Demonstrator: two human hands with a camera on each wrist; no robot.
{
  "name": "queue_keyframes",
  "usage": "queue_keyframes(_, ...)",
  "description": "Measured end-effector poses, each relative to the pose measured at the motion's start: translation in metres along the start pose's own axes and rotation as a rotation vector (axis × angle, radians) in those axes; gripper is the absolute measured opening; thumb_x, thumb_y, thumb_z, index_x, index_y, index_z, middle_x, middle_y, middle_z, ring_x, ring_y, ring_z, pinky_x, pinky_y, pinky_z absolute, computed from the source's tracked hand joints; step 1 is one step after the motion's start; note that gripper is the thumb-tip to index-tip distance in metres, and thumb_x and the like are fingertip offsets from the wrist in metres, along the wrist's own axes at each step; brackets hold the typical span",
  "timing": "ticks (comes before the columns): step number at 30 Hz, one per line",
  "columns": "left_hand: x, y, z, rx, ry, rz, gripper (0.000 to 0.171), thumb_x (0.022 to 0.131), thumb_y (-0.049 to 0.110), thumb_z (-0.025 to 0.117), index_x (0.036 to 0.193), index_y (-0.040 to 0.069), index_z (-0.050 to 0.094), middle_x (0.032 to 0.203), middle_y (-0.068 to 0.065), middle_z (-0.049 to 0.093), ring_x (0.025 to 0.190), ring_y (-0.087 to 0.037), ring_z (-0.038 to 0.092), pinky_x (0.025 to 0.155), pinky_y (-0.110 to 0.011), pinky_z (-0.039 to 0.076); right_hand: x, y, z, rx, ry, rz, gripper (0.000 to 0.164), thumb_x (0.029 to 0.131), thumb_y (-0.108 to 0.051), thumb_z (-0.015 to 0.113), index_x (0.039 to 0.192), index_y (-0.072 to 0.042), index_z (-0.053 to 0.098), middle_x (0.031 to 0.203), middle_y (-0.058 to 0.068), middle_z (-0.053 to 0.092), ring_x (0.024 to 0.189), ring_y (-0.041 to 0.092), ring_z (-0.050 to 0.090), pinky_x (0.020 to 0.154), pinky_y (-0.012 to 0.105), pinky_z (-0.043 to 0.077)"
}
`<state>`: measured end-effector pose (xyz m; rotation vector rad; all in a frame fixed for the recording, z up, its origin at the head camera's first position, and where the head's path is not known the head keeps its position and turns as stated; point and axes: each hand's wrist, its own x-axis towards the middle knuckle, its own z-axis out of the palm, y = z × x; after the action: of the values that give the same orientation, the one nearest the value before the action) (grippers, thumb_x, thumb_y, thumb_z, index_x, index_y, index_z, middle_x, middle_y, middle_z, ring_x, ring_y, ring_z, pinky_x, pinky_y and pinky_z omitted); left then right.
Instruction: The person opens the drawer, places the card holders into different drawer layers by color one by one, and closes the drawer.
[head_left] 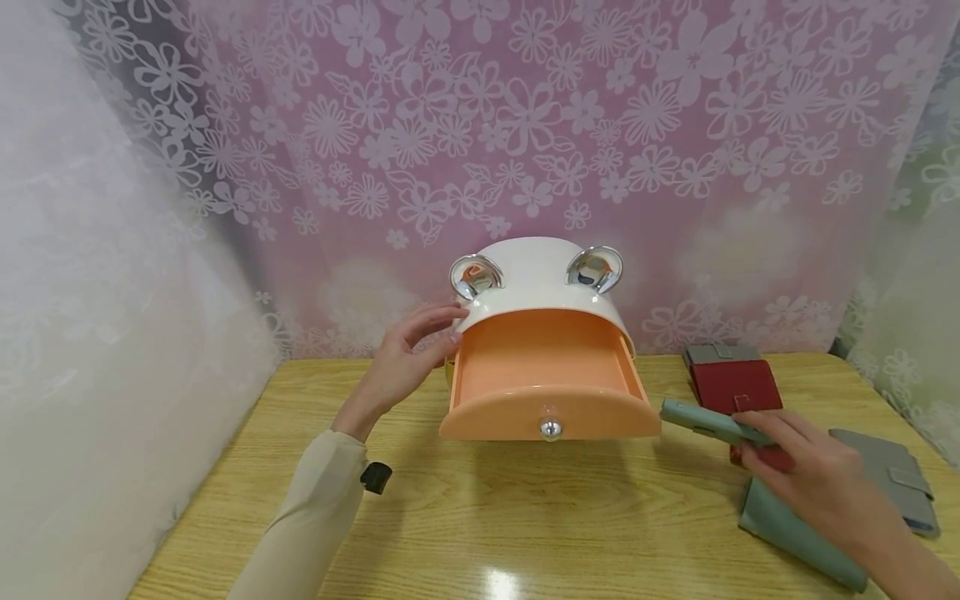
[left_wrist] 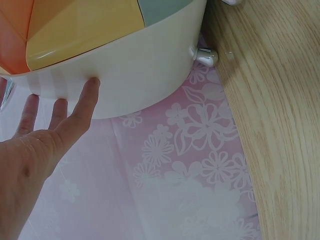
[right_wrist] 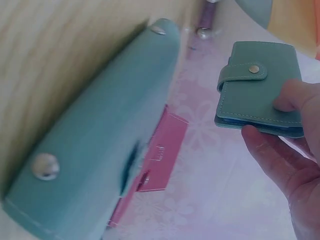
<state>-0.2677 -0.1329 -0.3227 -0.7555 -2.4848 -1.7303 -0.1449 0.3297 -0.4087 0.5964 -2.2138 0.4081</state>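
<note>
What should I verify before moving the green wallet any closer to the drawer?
1. Green wallet secure in the right hand: ok, pinched between thumb and fingers.
2. Wallet strap closed: ok, it lies flat over the cover.
3. Drawer open: ok, pulled out, nothing on its visible floor.
4. Wallet over the drawer: not ok, it is beside the right end of the drawer front.
5. Left hand bracing the white housing firmly: cannot tell, fingers are at its side but pressure does not show.

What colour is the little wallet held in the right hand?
The wallet is a muted grey-green, seen best in the right wrist view.
</note>
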Motion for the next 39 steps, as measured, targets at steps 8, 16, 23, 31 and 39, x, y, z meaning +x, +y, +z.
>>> queue_keyframes(8,0.000,-0.001,0.000,0.011,0.002,0.000,0.032,0.100,0.034,0.066,0.132,0.032,0.066,0.151,0.012,0.049,0.140,-0.019,0.051,0.094,-0.046,0.058,0.012,-0.011,-0.012,-0.101,0.041,-0.014,0.072,0.101,-0.068,0.033,0.104,-0.009,0.073,0.091,0.004,0.069,0.068,-0.003,0.061,0.062,0.004,0.047)
queue_keyframes(16,0.001,-0.004,0.001,-0.003,-0.001,0.003,0.033,0.101,0.031,0.065,0.133,0.028,0.066,0.151,0.009,0.049,0.141,-0.024,0.051,0.096,-0.049,0.058,0.022,-0.018,-0.022,-0.120,0.106,-0.006,0.071,0.102,-0.066,0.036,0.105,-0.005,0.073,0.089,0.009,0.069,0.063,0.000,0.055,0.054,0.009,0.046)
queue_keyframes(23,0.001,-0.003,0.000,-0.006,-0.002,0.012,0.033,0.100,0.033,0.065,0.133,0.029,0.066,0.150,0.009,0.049,0.140,-0.025,0.051,0.095,-0.051,0.057,0.029,-0.028,-0.028,-0.146,0.144,0.028,0.074,0.103,-0.065,0.038,0.105,0.001,0.073,0.092,0.015,0.071,0.077,0.014,0.058,0.086,-0.004,0.038)
queue_keyframes(31,0.002,-0.003,0.000,0.020,0.004,0.006,0.033,0.100,0.035,0.065,0.133,0.033,0.065,0.150,0.011,0.050,0.138,-0.024,0.053,0.091,-0.046,0.058,0.046,-0.038,-0.027,-0.090,0.294,-0.036,0.067,0.104,-0.055,0.047,0.103,0.007,0.072,0.091,0.022,0.071,0.090,-0.011,0.052,0.097,-0.006,0.026)
queue_keyframes(39,0.001,-0.003,0.000,0.025,0.008,0.011,0.033,0.100,0.035,0.065,0.133,0.032,0.066,0.150,0.011,0.050,0.139,-0.024,0.052,0.090,-0.043,0.058,0.070,-0.053,-0.025,-0.021,0.439,-0.153,0.049,0.104,-0.039,0.055,0.100,0.006,0.074,0.086,0.022,0.069,0.071,0.013,0.054,0.094,-0.003,0.032)
